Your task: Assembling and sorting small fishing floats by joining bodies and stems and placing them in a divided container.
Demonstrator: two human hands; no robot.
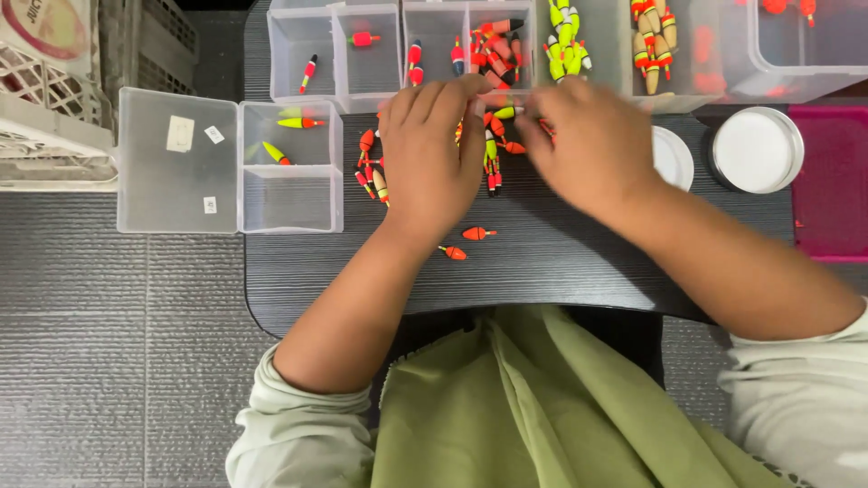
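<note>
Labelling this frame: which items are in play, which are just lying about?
In play: left hand and right hand over the loose pile of fishing floats; compartment box of sorted floats.

Lying about: small clear box, white round lids, pink tray, white crate.

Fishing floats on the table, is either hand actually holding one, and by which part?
It cannot be told. Both the left hand and right hand rest over the pile of fishing floats, and their fingertips are hidden.
</note>
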